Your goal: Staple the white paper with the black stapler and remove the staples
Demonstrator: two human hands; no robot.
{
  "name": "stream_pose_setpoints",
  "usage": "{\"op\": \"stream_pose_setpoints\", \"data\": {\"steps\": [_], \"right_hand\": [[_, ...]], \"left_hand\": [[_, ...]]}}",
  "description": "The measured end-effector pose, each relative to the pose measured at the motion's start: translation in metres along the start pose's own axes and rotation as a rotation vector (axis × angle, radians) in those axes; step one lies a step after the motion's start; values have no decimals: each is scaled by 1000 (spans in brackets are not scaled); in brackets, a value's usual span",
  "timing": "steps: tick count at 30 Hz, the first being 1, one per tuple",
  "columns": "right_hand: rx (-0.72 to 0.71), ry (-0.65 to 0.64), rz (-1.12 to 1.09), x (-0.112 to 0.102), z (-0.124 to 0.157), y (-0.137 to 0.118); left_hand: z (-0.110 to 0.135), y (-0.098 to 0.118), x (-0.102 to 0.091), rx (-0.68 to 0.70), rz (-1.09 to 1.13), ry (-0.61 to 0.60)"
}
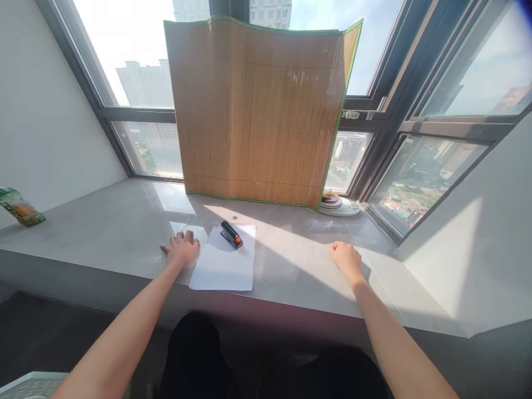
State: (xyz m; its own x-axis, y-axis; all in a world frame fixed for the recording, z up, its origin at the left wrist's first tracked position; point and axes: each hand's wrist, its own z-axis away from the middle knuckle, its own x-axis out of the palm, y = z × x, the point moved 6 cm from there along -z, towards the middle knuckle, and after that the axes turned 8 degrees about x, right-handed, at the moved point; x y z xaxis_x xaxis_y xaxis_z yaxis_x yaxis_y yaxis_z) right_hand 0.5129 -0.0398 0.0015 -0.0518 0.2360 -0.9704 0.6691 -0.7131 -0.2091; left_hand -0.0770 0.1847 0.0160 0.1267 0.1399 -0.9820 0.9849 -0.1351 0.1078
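Note:
My left hand [183,248] rests on the pale window ledge [291,260] with its fingers spread, just left of some white paper [222,270]. A black stapler [231,235] with an orange patch lies across the upper part of the paper. Just beyond the paper's far edge are small dark pieces [235,217], too small to name for certain. Well to the right of the paper, my right hand [346,258] is on the ledge with its fingers curled in; whether anything is inside them is hidden.
A bamboo mat [261,116] with green edging stands against the window behind the paper. Stacked plates or lids [338,205] sit at its right foot. A green packet [20,206] lies at far left. A pale basket [35,384] shows at lower left, below the ledge's front edge.

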Motion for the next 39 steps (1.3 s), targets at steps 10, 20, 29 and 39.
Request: {"op": "stream_pose_setpoints", "data": {"steps": [10,20,29,39], "right_hand": [[17,-39,18,-2,-1,-7],[-1,0,8,-3,1,-5],[-2,14,-27,-1,-3,0],[37,1,-91,-2,-2,6]], "left_hand": [[3,-3,-1,-6,47,-26],[-3,-9,6,1,98,0],[-7,-8,5,-2,74,32],[-10,-13,11,2,68,32]]}}
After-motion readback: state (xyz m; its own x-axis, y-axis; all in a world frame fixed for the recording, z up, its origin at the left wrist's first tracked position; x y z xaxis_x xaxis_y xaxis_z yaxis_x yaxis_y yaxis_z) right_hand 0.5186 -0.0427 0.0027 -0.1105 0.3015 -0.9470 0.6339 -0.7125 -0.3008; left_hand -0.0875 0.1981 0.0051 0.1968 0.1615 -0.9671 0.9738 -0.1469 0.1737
